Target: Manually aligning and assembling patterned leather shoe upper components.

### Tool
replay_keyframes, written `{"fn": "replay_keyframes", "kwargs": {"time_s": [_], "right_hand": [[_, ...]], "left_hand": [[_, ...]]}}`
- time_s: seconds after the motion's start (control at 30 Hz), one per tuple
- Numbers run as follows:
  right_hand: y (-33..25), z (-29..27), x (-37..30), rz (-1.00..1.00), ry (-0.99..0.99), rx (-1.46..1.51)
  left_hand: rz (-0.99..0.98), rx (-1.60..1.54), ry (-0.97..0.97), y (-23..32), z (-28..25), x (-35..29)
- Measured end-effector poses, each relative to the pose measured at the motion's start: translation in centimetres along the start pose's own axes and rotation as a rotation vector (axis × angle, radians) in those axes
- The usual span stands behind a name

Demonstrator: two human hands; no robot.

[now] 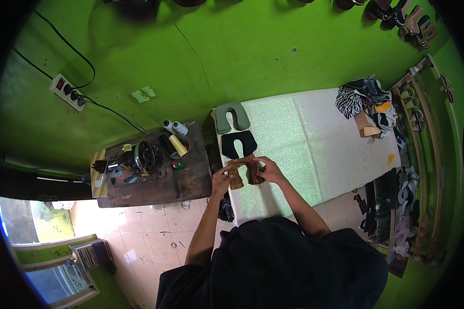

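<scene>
Between my two hands is a brown, spotted U-shaped fabric piece (236, 177), its curve away from me and its two arms pointing toward me. My left hand (221, 181) pinches its left edge, and my right hand (269, 170) grips the right side. Just beyond it, a black U-shaped piece (232, 146) lies on the white-covered table (319, 159). Farther back on the same table rests a grey-green U-shaped piece (223, 118). The fingertips are small in this view and partly cover the spotted fabric.
To the left, a dark worktable (191, 175) carries a sewing machine (131, 158) and thread spools (178, 145). Fabric scraps (366, 105) heap at the table's far right corner. Shelves with shoes (412, 108) line the right wall. A power strip (66, 92) hangs on the green wall.
</scene>
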State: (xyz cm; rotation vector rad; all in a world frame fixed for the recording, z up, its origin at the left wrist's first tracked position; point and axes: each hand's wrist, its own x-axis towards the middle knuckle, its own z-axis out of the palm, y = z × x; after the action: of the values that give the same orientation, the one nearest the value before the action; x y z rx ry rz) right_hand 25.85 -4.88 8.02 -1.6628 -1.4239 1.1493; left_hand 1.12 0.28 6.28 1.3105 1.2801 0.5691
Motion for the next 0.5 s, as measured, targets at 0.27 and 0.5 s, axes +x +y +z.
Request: {"fn": "replay_keyframes", "kwargs": {"time_s": [0.27, 0.5], "right_hand": [[2.1, 0.9, 0.2, -0.005, -0.002, -0.112], [1.2, 1.3, -0.2, 0.003, -0.025, -0.219]], "left_hand": [[0.062, 0.095, 0.008, -2.6, 0.1, 0.8], [0.181, 0.334, 0.063, -2.6, 0.8, 1.0]]}}
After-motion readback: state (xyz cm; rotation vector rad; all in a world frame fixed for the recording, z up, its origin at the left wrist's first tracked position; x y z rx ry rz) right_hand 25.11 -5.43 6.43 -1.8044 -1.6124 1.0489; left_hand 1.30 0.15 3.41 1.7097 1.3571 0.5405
